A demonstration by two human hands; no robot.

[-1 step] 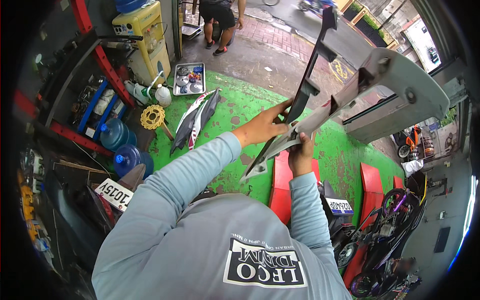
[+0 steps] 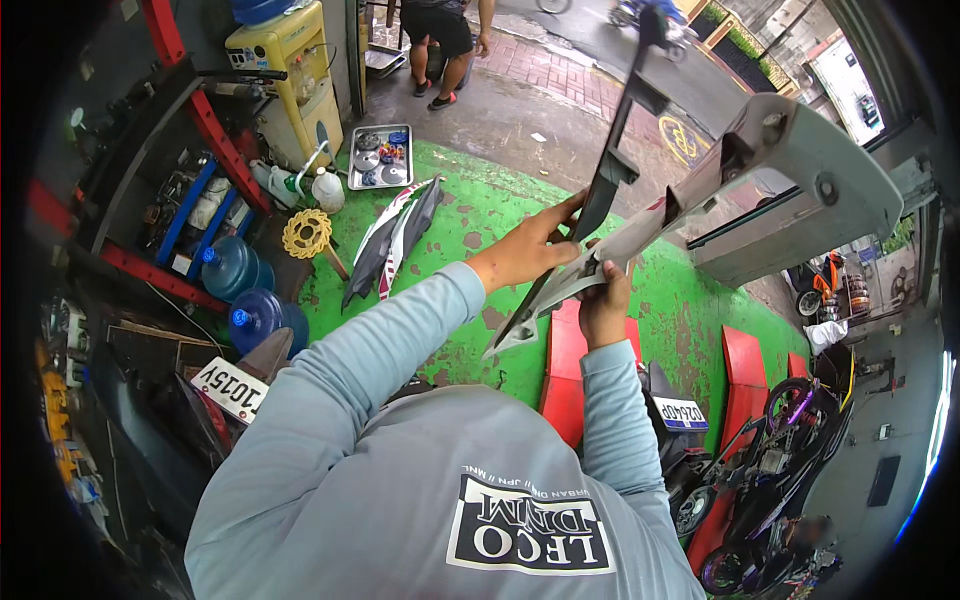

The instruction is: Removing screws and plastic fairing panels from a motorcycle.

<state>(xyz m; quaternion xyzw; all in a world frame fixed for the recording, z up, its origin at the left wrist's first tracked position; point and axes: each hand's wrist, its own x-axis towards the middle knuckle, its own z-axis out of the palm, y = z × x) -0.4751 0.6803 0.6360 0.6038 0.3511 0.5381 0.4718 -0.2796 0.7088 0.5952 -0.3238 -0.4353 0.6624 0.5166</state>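
My left hand (image 2: 522, 248) is closed on a long black plastic trim strip (image 2: 603, 195), which points up and away with small tabs along its edge. In my right hand (image 2: 606, 310) is a light grey-white motorcycle body panel (image 2: 690, 197), gripped near its narrow end with the thumb on its inner side. The panel's broad end, with round mounting bosses, reaches out to the far right. Strip and panel meet at my hands and spread apart beyond them; whether they are joined there is hidden by my fingers.
On the green floor (image 2: 470, 215) lie a dark, white and red body panel (image 2: 395, 240) and a metal tray of parts (image 2: 354, 183). Blue water jugs (image 2: 268, 322) stand left. Motorcycles (image 2: 765, 460) and red ramps (image 2: 743, 375) are at right. A person (image 2: 440, 40) stands beyond.
The black strip's far end has shifted slightly left and the panel's broad end slightly right. Both hands keep their hold. A motorcycle on the road has moved right.
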